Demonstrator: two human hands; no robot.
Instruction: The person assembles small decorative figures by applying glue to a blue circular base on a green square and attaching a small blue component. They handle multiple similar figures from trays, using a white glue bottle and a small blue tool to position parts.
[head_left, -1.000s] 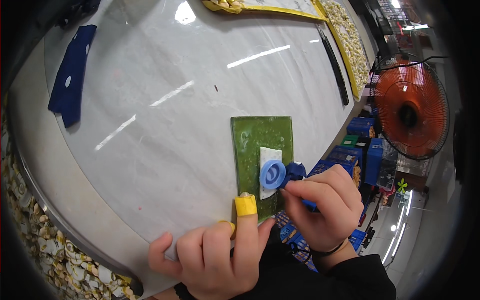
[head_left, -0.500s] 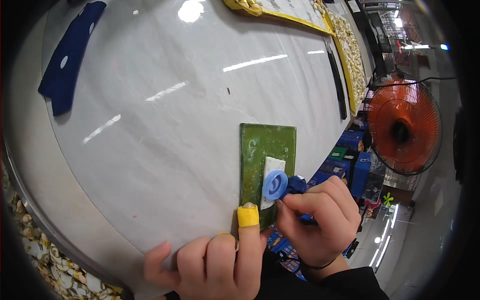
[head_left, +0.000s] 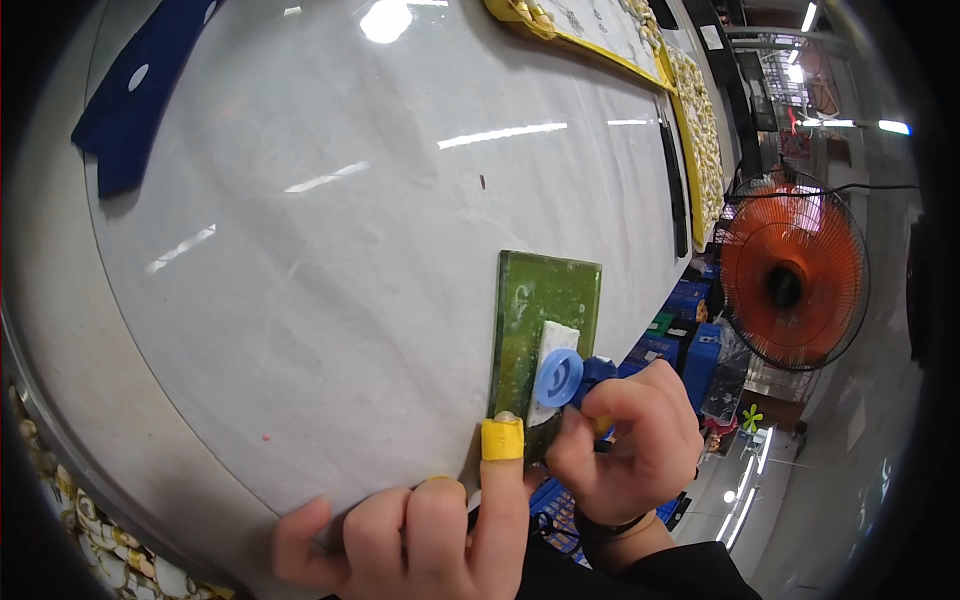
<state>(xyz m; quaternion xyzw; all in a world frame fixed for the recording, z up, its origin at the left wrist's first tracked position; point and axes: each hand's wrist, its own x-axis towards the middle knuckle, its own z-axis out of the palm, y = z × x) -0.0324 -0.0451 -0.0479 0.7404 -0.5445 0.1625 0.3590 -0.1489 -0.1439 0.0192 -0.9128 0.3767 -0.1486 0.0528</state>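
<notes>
My left hand is at the table's near edge, closed on the lower end of a flat green glass-like plate. Its index finger, wrapped in yellow tape near the tip, presses on the plate's left side; the thumb is mostly hidden. A white strip lies on the plate. My right hand is closed in a pinch on a dark blue plastic piece at the plate's right edge. Beside that piece, a light blue round cap-like part with a raised rim covers part of the white strip.
A dark blue strip with white spots lies at the far left. Yellow-edged trays of small pieces stand at the far right, beside a black bar. Past the table's right edge are an orange fan and blue crates. Small white-and-gold pieces fill the lower left.
The view has shifted slightly, so the plate and cap appear a little farther right. Both hands keep their grips, and the round part stays over the white strip.
</notes>
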